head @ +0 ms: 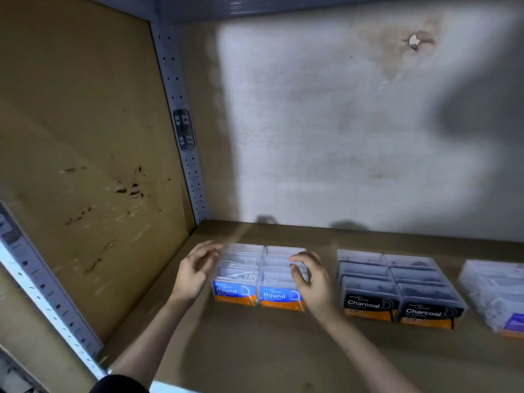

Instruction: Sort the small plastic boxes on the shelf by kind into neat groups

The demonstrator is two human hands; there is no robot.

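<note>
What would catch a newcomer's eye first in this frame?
Probably the two hands, the left hand and right hand, flanking a block of blue-labelled Round boxes near the shelf's left end. To the right sits a tidy block of black Charcoal boxes, apart from it. A stained patch with a hole marks the back wall, upper right.

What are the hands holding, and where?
The left hand and right hand flank the Round floss boxes, fingers spread at its two outer sides; nothing is lifted.

Stockroom: perforated metal shelving (181, 89) (retail floss boxes (259, 276) grouped).
</note>
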